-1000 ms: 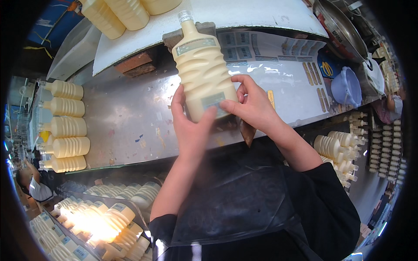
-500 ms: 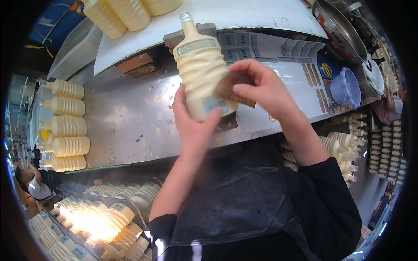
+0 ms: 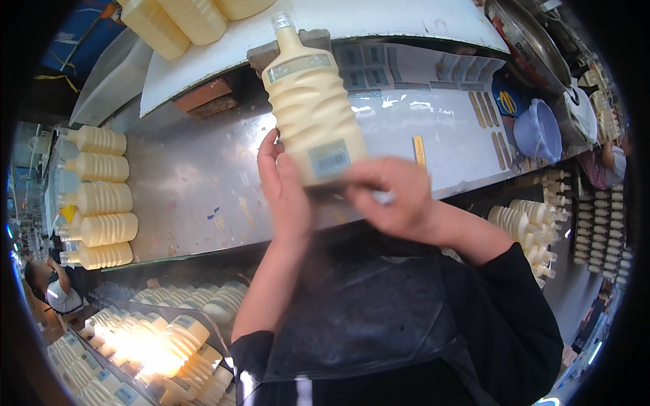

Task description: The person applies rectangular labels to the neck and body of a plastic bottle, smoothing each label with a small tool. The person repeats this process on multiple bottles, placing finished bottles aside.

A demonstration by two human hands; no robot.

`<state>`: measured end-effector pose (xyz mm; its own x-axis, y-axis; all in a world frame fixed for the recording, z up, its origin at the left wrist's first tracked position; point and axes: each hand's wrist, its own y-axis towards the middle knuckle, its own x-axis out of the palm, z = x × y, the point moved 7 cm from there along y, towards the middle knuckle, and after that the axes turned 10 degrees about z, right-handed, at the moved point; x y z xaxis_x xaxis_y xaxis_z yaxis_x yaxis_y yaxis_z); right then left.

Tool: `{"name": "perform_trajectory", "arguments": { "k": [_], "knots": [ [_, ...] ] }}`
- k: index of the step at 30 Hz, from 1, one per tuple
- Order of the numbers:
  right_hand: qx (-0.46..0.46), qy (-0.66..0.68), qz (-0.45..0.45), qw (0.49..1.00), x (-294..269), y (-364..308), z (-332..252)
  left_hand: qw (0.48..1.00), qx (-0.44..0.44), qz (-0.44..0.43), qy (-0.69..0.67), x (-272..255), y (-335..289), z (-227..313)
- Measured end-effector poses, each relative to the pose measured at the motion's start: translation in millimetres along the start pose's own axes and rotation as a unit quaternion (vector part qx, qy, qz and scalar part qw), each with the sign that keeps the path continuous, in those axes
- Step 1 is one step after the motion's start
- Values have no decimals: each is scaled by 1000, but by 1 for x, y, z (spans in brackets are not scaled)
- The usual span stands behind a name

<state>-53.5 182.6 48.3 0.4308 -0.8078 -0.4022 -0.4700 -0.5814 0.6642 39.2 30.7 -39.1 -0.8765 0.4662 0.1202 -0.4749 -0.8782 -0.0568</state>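
Observation:
A cream plastic bottle (image 3: pixel 308 111) with wavy ridges and a clear threaded neck leans back, its upper end on a grey block (image 3: pixel 316 39). It carries a pale label (image 3: pixel 330 160) low on its front and a narrow band (image 3: pixel 298 65) near the shoulder. My left hand (image 3: pixel 284 186) grips the bottle's lower left side, thumb along its edge. My right hand (image 3: pixel 396 196) is at the bottle's lower right corner, fingers curled and smeared by motion. What they hold is hard to make out; something pale shows under them. A small gold strip (image 3: pixel 420 152) lies just beyond that hand.
Several cream bottles (image 3: pixel 101 168) lie in a row at the left of the metal table (image 3: pixel 196 162). Decal sheets (image 3: pixel 365 64) and strips lie on white paper at right, near a lilac bucket (image 3: pixel 537 132). Bricks (image 3: pixel 203 95) prop a white board. More bottles fill crates (image 3: pixel 203 304) below left.
My right hand has moved down from the bottle's right side to its lower corner; the brown flat piece it held no longer shows clearly. My left thumb has come off the label.

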Motion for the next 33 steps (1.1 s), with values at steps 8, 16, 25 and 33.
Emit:
{"name": "perform_trajectory", "arguments": {
  "k": [8,16,25,33],
  "knots": [
    [166,-30,43,985,11,-5,27,954,161,41,251,12,1,14],
    [113,5,-29,993,4,12,25,988,89,17,128,4,7,2],
    [-245,-68,-96,962,23,17,-38,1000,-15,3,-19,-13,20,-5],
    [-225,-168,-157,947,38,25,-49,994,-67,-1,-83,-22,18,-2]
  ]
}}
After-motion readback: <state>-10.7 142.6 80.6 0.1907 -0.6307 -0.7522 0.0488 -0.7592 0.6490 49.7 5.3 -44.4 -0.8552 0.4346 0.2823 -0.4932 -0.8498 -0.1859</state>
